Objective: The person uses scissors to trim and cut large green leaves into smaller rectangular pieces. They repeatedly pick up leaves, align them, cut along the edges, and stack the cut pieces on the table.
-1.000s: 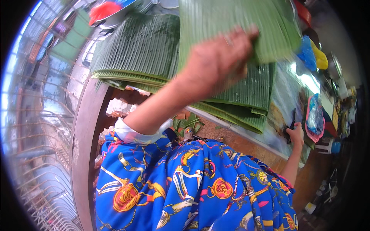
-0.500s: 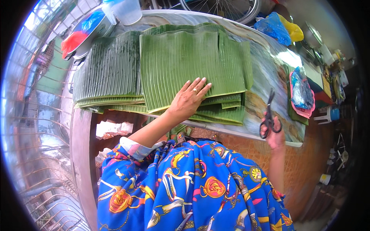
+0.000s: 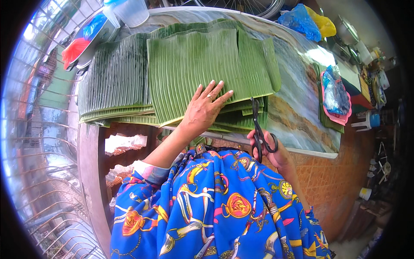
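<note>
- Head view, the only one: my left hand (image 3: 202,112) lies on the top banana leaf (image 3: 194,60), fingers spread wide, palm down, pressing without gripping.
- The leaf lies on a stack of leaves near the table's front edge, left of the bare right part of the table (image 3: 297,88); darker, wet-looking leaves (image 3: 116,73) reach toward the left edge.
- My right hand (image 3: 278,153) has its fingers curled round the handles of the black scissors (image 3: 258,129), just off the front edge. The blades point up at the leaf's near rim; whether they touch it, I can't tell.
- I judge the leaf light and floppy, firm along its ribs but quick to split along them, and slippery where wet. I'd hold it flat under the palm, or take it by the near rim with the ribs supported.
- By the table's right edge sits a pink tray (image 3: 345,118) with a blue plastic bag (image 3: 334,88); at the back left corner, a clear container (image 3: 134,15).
- On brands and labels: I can read no writing on leaves or scissors, and whatever else lies about is too small or blurred.
</note>
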A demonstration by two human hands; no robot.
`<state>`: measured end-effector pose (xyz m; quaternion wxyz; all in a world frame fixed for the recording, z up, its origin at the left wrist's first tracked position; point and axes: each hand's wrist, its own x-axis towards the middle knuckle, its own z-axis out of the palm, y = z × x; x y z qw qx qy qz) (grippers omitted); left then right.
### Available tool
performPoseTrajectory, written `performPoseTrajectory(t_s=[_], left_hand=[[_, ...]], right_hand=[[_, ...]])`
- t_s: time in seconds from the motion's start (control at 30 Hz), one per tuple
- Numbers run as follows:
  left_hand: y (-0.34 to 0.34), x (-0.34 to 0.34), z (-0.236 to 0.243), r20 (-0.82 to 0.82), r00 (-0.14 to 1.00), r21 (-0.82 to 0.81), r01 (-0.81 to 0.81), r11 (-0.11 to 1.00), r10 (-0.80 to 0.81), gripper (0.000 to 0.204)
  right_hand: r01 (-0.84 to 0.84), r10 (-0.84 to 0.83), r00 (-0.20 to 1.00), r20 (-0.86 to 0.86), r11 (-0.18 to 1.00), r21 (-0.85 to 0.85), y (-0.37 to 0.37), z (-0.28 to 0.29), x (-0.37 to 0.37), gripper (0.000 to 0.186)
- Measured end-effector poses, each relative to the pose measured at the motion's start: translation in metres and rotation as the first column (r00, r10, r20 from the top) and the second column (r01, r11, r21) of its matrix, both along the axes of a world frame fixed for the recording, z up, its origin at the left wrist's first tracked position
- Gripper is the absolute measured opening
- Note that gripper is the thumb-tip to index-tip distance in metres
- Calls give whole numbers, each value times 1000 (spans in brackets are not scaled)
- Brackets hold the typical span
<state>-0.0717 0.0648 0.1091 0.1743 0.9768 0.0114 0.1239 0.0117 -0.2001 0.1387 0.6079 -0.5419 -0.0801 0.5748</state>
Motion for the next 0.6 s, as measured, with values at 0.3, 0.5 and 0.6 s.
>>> performPoseTrajectory(t_s=[0.3, 0.5, 0.6], left_hand=[[-1, 2, -3, -25, 999, 20, -39, 999, 39, 56], [2, 0, -1, -18, 1000, 9, -21, 1000, 21, 54], [1, -2, 1, -5, 1000, 3, -13, 1000, 13, 52]], right_hand=[[-63, 62, 998, -9, 996, -59, 2, -2, 8, 69], [-30, 28, 999, -32, 996, -86, 9, -2, 5, 68], [-31, 28, 999, -35, 995, -95, 13, -4, 10, 64]])
